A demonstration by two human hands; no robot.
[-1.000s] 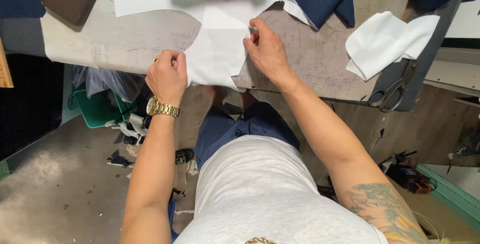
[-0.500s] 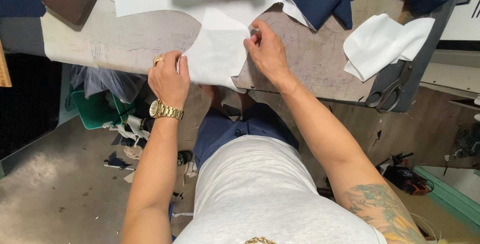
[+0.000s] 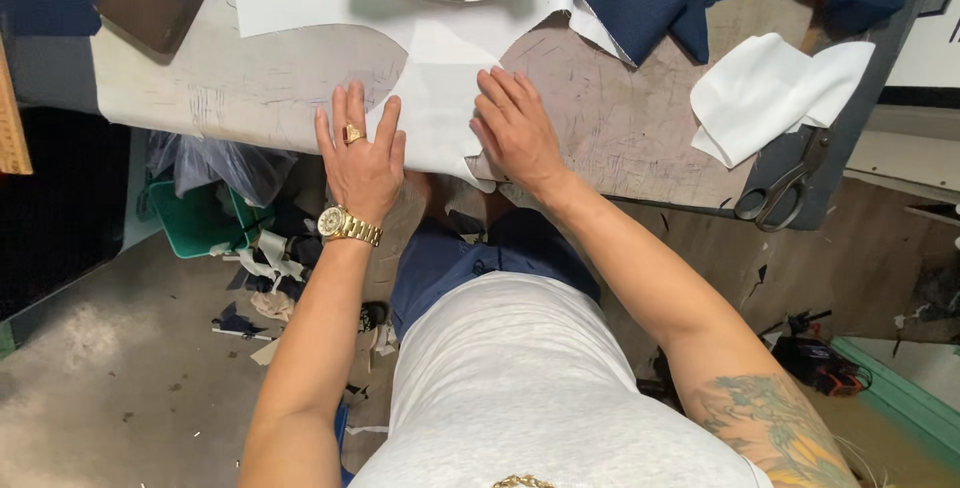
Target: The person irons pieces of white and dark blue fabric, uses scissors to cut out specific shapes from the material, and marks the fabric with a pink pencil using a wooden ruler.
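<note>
Flattening now: left hand (image 3: 362, 163) and right hand (image 3: 512, 128), pinching the white fabric piece (image 3: 437, 113) a second ago, press it open-fingered on the worktable (image 3: 620, 133); smoothing underway.

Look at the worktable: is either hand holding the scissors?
No: the scissors lie untouched at the table edge, clear of both hands.
</note>
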